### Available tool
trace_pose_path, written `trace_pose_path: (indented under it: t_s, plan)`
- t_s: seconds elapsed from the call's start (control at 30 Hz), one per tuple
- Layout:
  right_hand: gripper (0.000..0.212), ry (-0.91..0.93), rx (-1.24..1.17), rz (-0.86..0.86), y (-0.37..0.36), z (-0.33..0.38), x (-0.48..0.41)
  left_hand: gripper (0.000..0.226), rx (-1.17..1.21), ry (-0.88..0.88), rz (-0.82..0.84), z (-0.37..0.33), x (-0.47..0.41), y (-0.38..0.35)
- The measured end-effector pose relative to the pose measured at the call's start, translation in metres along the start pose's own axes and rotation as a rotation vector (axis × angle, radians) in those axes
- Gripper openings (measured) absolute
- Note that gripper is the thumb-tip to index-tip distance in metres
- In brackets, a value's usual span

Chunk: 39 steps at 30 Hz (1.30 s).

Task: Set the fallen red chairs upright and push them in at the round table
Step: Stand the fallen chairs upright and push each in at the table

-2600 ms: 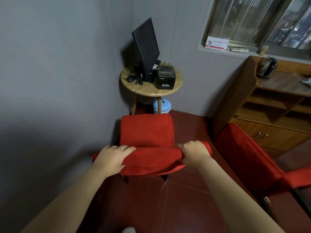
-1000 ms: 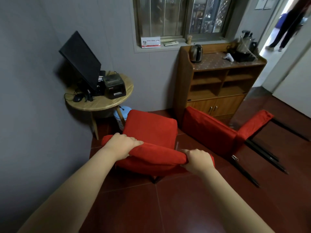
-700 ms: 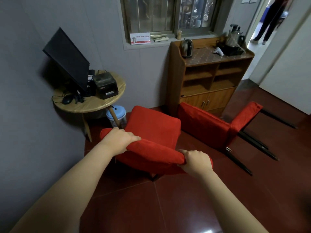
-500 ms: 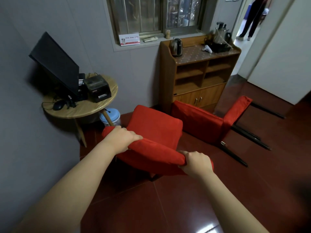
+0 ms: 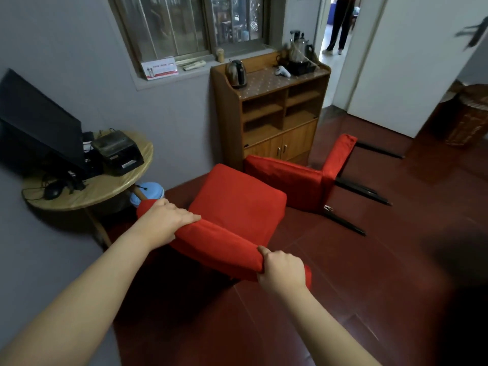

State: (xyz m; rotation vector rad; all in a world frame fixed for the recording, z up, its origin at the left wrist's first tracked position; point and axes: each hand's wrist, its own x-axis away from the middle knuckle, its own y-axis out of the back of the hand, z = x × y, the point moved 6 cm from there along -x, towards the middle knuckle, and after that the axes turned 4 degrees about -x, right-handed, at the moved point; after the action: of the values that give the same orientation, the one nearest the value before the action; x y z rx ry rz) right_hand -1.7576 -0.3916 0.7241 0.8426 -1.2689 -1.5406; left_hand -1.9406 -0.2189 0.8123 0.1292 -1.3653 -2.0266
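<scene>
1 chair (image 5: 237, 207) upright, seat front twd cabinet (image 5: 280, 143).

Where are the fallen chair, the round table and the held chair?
fallen chair (image 5: 285, 180): head view, its broad red panel.
round table (image 5: 105, 191): head view, bare wooden top.
held chair (image 5: 237, 207): head view, seat cushion.

red chairs (image 5: 237, 207) matt cloth; round table (image 5: 105, 188) wood.
</scene>
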Motion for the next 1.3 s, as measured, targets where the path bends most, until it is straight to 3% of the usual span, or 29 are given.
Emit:
trace_pose_path:
  t_s: [0.57,0.87,1.17,1.3]
  plan:
    - [0.053,-0.292,0.038,-0.063,-0.012,0.078,0.021,0.071,-0.182,-0.285,-0.163,0.05,-0.017,-0.022]
    - [0.035,-0.395,0.037,-0.016,-0.005,0.087,0.013,0.059,-0.188,-0.386,-0.272,0.051,-0.06,0.002]
    - [0.041,-0.575,0.055,-0.085,-0.013,0.125,-0.01,0.057,-0.21,-0.589,-0.415,0.087,-0.098,-0.006]
    - [0.04,-0.638,0.098,-0.125,-0.004,0.139,-0.035,0.057,-0.237,-0.673,-0.398,0.11,-0.12,-0.011]
